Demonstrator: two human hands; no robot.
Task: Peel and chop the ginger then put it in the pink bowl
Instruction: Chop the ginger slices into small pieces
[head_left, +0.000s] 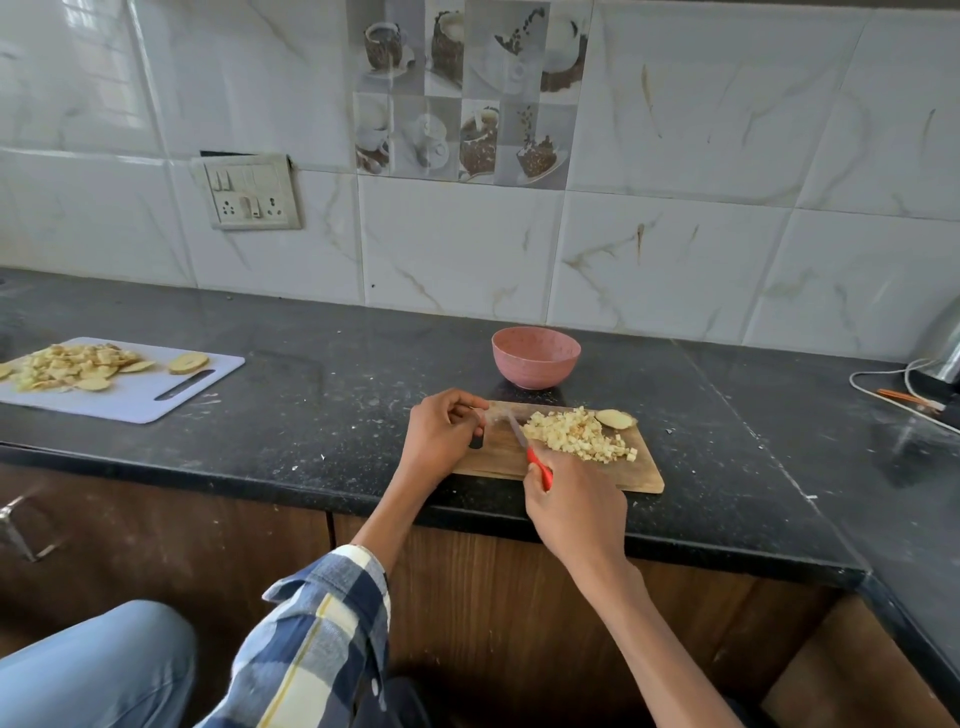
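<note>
Rectangular wooden chopping board (498, 457) on the black stone counter (311, 415). A heap of small pale-yellow ginger cubes (576, 434) lies on it, an uncut ginger end (615, 418) touching the heap. Right hand (576, 512) grips the red-handled knife (535, 465), blade blurred beside the heap. Left hand (441, 436), fingers curled, rests at the board's left end; whether it holds anything cannot be told. The round pink bowl (535, 364) stands just behind the board.

Pink bowl (535, 364), red-handled knife (524, 449), black speckled counter (311, 364), blue checked sleeve (322, 634).
</note>
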